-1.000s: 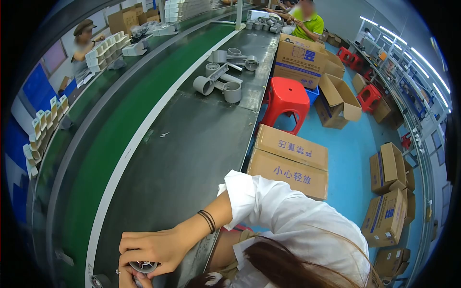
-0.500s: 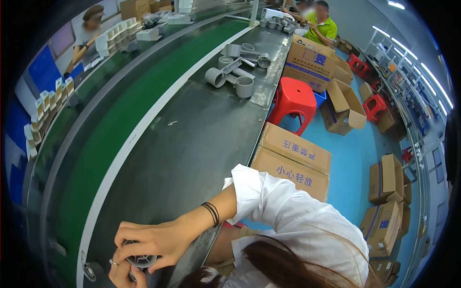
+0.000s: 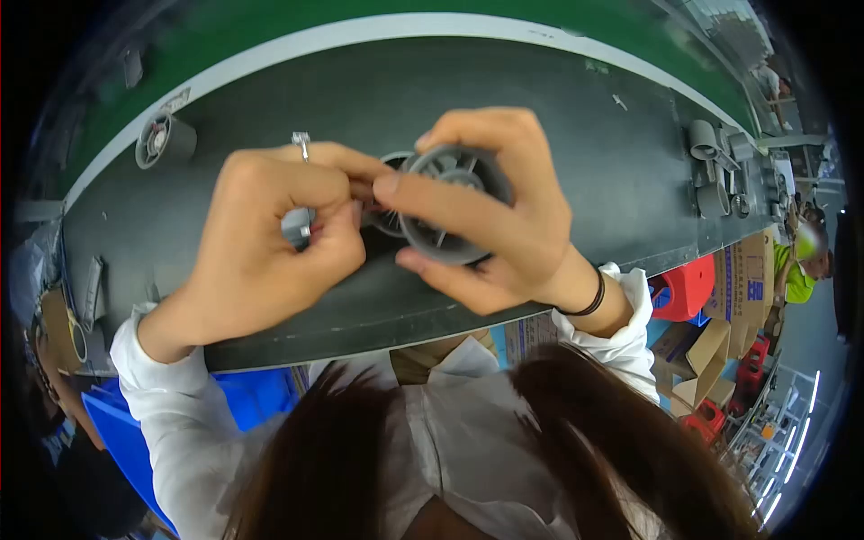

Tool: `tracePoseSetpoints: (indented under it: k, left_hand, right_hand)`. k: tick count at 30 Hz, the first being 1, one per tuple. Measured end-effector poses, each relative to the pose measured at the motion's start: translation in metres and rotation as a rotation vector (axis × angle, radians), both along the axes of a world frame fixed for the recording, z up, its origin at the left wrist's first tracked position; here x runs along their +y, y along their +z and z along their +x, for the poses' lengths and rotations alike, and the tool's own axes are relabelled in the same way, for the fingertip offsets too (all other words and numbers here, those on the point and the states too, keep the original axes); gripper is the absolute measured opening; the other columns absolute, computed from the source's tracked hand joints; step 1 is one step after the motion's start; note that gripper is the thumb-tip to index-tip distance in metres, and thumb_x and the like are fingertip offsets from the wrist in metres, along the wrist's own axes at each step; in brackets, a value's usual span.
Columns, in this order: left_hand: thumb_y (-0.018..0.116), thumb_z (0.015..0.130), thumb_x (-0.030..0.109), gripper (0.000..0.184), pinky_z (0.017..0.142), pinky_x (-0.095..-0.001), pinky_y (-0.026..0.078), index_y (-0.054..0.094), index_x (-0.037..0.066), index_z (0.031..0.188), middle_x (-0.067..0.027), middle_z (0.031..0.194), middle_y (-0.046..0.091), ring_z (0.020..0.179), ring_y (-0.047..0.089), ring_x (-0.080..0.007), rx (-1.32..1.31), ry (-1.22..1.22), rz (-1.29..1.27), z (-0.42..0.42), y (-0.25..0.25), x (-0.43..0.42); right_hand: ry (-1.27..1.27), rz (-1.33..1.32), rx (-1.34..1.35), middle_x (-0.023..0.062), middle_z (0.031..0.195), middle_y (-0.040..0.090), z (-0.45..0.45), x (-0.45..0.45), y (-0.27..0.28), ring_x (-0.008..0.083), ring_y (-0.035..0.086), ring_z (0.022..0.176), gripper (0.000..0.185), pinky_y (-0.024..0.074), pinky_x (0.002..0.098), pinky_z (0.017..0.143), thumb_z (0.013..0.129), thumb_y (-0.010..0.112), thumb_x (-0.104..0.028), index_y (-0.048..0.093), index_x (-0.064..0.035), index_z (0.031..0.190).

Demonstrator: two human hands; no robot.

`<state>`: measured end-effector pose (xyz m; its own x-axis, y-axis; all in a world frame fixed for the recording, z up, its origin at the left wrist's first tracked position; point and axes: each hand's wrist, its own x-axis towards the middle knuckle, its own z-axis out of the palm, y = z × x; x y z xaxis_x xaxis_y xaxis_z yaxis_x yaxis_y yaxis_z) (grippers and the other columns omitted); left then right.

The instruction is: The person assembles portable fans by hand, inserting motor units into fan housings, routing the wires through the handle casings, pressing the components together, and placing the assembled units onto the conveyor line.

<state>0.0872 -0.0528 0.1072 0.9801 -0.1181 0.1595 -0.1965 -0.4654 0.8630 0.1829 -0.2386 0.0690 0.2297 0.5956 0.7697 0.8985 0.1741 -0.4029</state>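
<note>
A round grey plastic housing [image 3: 463, 211] with inner spokes is gripped by my right hand [image 3: 504, 211], its fingers wrapped round the rim. My left hand [image 3: 288, 225], with a ring on one finger, is closed at the left of the housing, its fingertips meeting my right fingertips. A small grey piece with a bit of red [image 3: 297, 227] shows between the left thumb and fingers. Behind the fingertips is part of a second round grey rim [image 3: 392, 162]. Another grey cylinder [image 3: 167, 141] lies at the left on the dark worktop [image 3: 342, 99].
Grey tubular parts [image 3: 711, 180] lie at the right end. Beyond the worktop runs a green belt [image 3: 270, 25]. At the left is a grey part [image 3: 94, 292]; below are a blue bin [image 3: 135, 441], a red stool [image 3: 686, 288] and cartons [image 3: 702, 360]. A person in green [image 3: 799, 270] is far right.
The view has turned down and left, bringing both hands to the middle. The hands now show apart, with the housing in my right hand and the left closed beside it.
</note>
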Motion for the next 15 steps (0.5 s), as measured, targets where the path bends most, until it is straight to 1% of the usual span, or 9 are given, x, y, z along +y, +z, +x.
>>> tracePoseSetpoints:
  k: [1,2,3,5,7,9,11,13,15]
  left_hand:
    - [0.056,0.068,-0.006,0.014,0.068,-0.0308,0.053,0.047,-0.004,0.057,-0.0227,0.091,0.067,0.072,0.068,-0.0262,-0.002,-0.019,0.042,0.007,0.001,0.001]
    - [0.056,0.066,-0.006,0.013,0.066,-0.031,0.053,0.048,-0.004,0.056,-0.0221,0.09,0.067,0.072,0.068,-0.0286,-0.042,-0.014,0.05,-0.015,-0.006,0.0]
    - [0.056,0.066,-0.006,0.012,0.065,-0.0319,0.053,0.05,-0.004,0.057,-0.022,0.092,0.067,0.073,0.068,-0.0295,-0.053,-0.016,0.019,-0.016,-0.014,0.002]
    - [0.057,0.066,-0.005,0.011,0.065,-0.0319,0.054,0.05,-0.003,0.057,-0.0231,0.093,0.067,0.074,0.069,-0.0294,-0.038,-0.032,-0.016,-0.016,-0.01,0.001]
    - [0.058,0.066,-0.004,0.012,0.068,-0.0315,0.054,0.049,-0.003,0.058,-0.0229,0.093,0.067,0.075,0.069,-0.0284,-0.077,-0.067,0.073,-0.016,-0.005,0.005]
    - [0.058,0.067,-0.002,0.014,0.072,-0.0322,0.054,0.046,-0.005,0.058,-0.025,0.097,0.065,0.079,0.068,-0.0276,-0.02,-0.093,0.054,-0.016,-0.007,0.01]
    - [0.057,0.068,-0.002,0.016,0.076,-0.0329,0.053,0.044,-0.006,0.059,-0.0278,0.101,0.063,0.084,0.067,-0.0274,-0.069,-0.049,-0.045,-0.016,-0.015,0.005]
    - [0.063,0.079,0.015,0.029,0.065,-0.0257,0.041,0.051,-0.006,0.063,-0.0176,0.094,0.065,0.075,0.054,-0.0163,-0.079,0.049,-0.19,-0.016,-0.027,-0.002]
    - [0.064,0.082,0.018,0.034,0.07,-0.0261,0.041,0.051,-0.007,0.064,-0.0171,0.099,0.064,0.081,0.054,-0.0162,-0.022,0.066,-0.194,-0.014,-0.025,-0.003]
  right_hand:
    - [0.0,0.001,0.014,0.0167,0.101,0.054,0.002,0.0,0.002,0.0313,0.052,0.084,0.045,0.0435,0.0394,0.072,0.054,0.077,-0.011,0.067,-0.0054,0.098]
    - [-0.004,0.023,-0.075,0.0167,0.103,0.057,-0.017,0.001,-0.006,0.0286,0.054,0.084,0.041,0.0435,0.0363,0.071,0.063,0.076,-0.021,0.071,-0.0064,0.1]
    - [0.0,0.008,-0.061,0.0169,0.105,0.057,-0.019,0.0,-0.007,0.0291,0.054,0.085,0.039,0.0436,0.0368,0.071,0.063,0.075,-0.02,0.071,-0.0067,0.1]
    - [0.022,0.023,-0.063,0.0167,0.106,0.056,-0.023,0.0,-0.005,0.0294,0.054,0.086,0.036,0.0438,0.0372,0.072,0.065,0.073,-0.017,0.07,-0.0062,0.099]
    - [0.041,0.088,-0.04,0.016,0.105,0.055,-0.026,0.004,-0.006,0.0297,0.054,0.086,0.034,0.0439,0.0376,0.072,0.066,0.071,-0.015,0.069,-0.0051,0.099]
    - [0.043,0.178,-0.042,0.0187,0.103,0.054,-0.027,0.008,-0.006,0.0313,0.054,0.084,0.031,0.0447,0.0394,0.072,0.068,0.068,-0.01,0.068,-0.0016,0.098]
    - [0.026,0.232,-0.062,0.0222,0.1,0.052,-0.027,0.009,-0.006,0.0328,0.053,0.082,0.028,0.0463,0.0393,0.069,0.068,0.065,-0.007,0.065,0.0018,0.095]
    - [-0.059,0.257,-0.102,0.0212,0.099,0.051,-0.03,0.009,-0.007,0.0334,0.052,0.08,0.026,0.0463,0.0394,0.068,0.067,0.063,-0.006,0.062,0.0014,0.092]
    - [-0.089,0.258,-0.109,0.0207,0.1,0.052,-0.028,0.009,-0.009,0.0335,0.051,0.078,0.027,0.046,0.0391,0.066,0.063,0.062,-0.005,0.061,0.0015,0.09]
